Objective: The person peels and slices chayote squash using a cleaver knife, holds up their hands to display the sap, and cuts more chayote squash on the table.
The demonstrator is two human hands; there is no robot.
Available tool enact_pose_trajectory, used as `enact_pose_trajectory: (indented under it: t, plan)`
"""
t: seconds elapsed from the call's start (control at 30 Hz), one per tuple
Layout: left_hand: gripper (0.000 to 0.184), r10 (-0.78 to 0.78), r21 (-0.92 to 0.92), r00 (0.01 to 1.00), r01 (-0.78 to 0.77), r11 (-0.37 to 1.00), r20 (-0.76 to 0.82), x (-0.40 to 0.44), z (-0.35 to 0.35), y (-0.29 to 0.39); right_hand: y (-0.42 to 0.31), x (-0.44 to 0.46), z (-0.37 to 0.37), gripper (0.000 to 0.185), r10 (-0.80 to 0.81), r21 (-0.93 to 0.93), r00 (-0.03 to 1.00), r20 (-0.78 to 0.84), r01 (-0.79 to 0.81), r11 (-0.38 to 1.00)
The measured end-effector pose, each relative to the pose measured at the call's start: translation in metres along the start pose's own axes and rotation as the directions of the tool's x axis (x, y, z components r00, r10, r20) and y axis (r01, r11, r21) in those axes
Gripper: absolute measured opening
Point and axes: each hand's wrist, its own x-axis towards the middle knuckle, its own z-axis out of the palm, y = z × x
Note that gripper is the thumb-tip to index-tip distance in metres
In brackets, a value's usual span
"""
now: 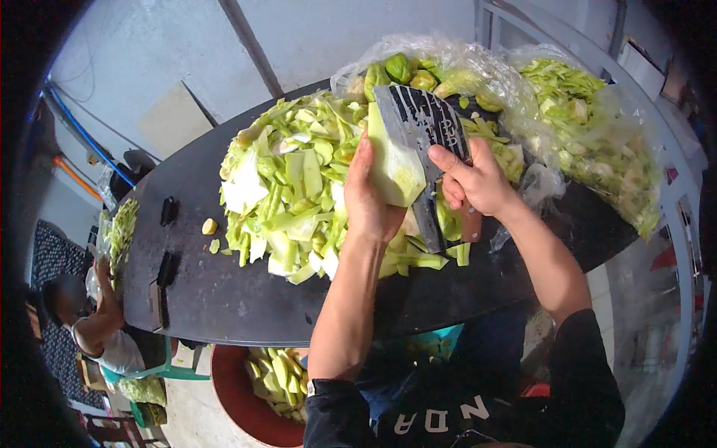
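Observation:
My left hand (367,200) is wrapped round a large, pale green peeled vegetable (396,168) and holds it up at a tilt. My right hand (482,179) grips a broad, dark-bladed cleaver (414,123), its thumb lying over the blade. A brown wooden handle shows below those fingers. The blade stands against the right side of the vegetable; exactly where its edge touches I cannot tell. Behind and beneath both hands lies a big heap of green peels and slices (287,194).
Whole green vegetables (399,69) lie in clear plastic at the back of the dark table (246,302). A plastic bag of shredded pieces (590,134) stands at the right. Below the table edge is a red tub (228,388) with cut pieces. Another person (97,328) sits at the left.

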Motion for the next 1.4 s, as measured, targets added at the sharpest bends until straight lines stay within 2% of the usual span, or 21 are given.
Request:
enact_pose_trajectory:
  t: [0.07,0.2,0.27,0.37,0.47,0.57,0.63,0.73,0.8,0.83,0.87,0.9,0.93,0.97,1.0,1.03,1.1,1.13,1.23,1.33,1.4]
  plan:
    - [0.047,0.005,-0.085,0.999,-0.009,0.996,-0.043,-0.002,0.002,0.0,0.008,0.003,0.001,0.035,-0.004,0.018,1.0,0.005,0.004,1.0]
    - [0.048,-0.042,-0.088,0.999,0.04,0.995,-0.032,0.0,-0.003,0.001,0.004,0.003,-0.004,0.035,0.045,0.023,0.999,0.03,-0.045,0.999]
    - [0.049,-0.11,-0.067,0.993,0.112,0.991,0.037,-0.004,-0.002,0.007,0.001,0.003,-0.007,0.034,0.069,0.001,0.996,0.054,-0.069,0.998]
    - [0.049,-0.145,-0.095,0.989,0.143,0.985,-0.014,-0.005,0.004,0.007,-0.002,0.006,-0.012,0.023,0.097,0.02,0.987,0.132,-0.101,0.995]
    - [0.048,-0.152,-0.18,0.987,0.142,0.973,-0.044,-0.003,0.002,0.006,0.001,0.008,-0.009,0.023,0.125,0.018,0.987,0.102,-0.128,0.992]
    - [0.047,-0.153,-0.241,0.987,0.136,0.961,-0.053,-0.005,0.003,0.009,0.003,0.007,-0.004,0.031,0.053,-0.015,0.995,0.085,-0.052,0.999]
    - [0.047,-0.147,-0.253,0.988,0.129,0.959,-0.054,-0.004,0.003,0.009,0.006,0.007,-0.001,0.029,0.032,0.069,0.999,0.024,-0.033,0.997]
    - [0.047,-0.076,-0.333,0.995,0.05,0.942,-0.066,0.0,-0.003,0.007,0.003,0.006,0.005,0.027,0.042,0.129,0.998,-0.056,-0.035,0.991]
    - [0.051,0.117,-0.371,0.993,-0.115,0.922,-0.016,0.009,-0.018,0.003,-0.005,0.004,0.002,0.025,0.03,0.16,0.996,-0.09,-0.015,0.987]
    - [0.05,0.104,-0.455,0.992,-0.062,0.888,0.067,0.003,-0.017,0.01,-0.007,0.004,-0.001,0.023,0.02,0.19,0.992,-0.126,0.005,0.982]
    - [0.05,0.132,-0.439,0.99,-0.139,0.888,-0.045,0.002,-0.013,0.014,-0.008,0.004,-0.006,0.021,-0.094,0.103,0.989,-0.114,0.106,0.989]
    - [0.05,0.161,-0.414,0.974,-0.214,0.885,-0.159,0.001,-0.008,0.017,-0.007,0.002,-0.003,0.021,-0.094,0.102,0.99,-0.106,0.105,0.989]
    - [0.05,0.165,-0.412,0.972,-0.22,0.884,-0.164,0.0,-0.009,0.017,-0.003,-0.005,0.001,0.022,-0.229,-0.265,0.961,-0.154,0.183,0.947]
    - [0.05,0.256,-0.343,0.942,-0.319,0.884,-0.217,0.002,-0.008,0.017,-0.001,-0.011,0.005,0.023,-0.375,-0.598,0.915,-0.15,0.219,0.771]
    - [0.051,0.34,-0.264,0.903,-0.406,0.875,-0.264,0.002,-0.009,0.016,0.002,-0.014,0.017,0.02,-0.552,-0.758,0.833,-0.034,0.338,0.558]
    - [0.051,0.337,-0.257,0.904,-0.402,0.879,-0.262,0.002,-0.01,0.016,0.002,-0.017,0.028,0.011,-0.702,-0.791,0.687,0.189,0.53,0.306]
    - [0.053,0.45,-0.102,0.82,-0.512,0.853,-0.354,0.003,-0.012,0.014,0.008,-0.026,0.039,0.012,-0.643,-0.77,0.65,0.404,0.622,0.145]
    - [0.054,0.511,-0.235,0.837,-0.545,0.805,-0.194,0.008,-0.033,0.009,0.009,-0.029,0.045,0.013,-0.642,-0.773,0.64,0.422,0.625,0.114]
    - [0.055,0.577,-0.333,0.817,-0.549,0.767,-0.018,0.013,-0.052,0.012,0.012,-0.034,0.055,0.014,-0.633,-0.78,0.629,0.451,0.623,0.063]
    - [0.057,0.604,-0.357,0.793,-0.542,0.761,0.085,0.012,-0.061,0.016,0.013,-0.036,0.057,0.015,-0.572,-0.764,0.654,0.496,0.642,0.071]
    - [0.058,0.608,-0.371,0.792,-0.549,0.749,0.056,0.01,-0.056,0.016,0.013,-0.037,0.057,0.015,-0.571,-0.762,0.654,0.496,0.643,0.075]
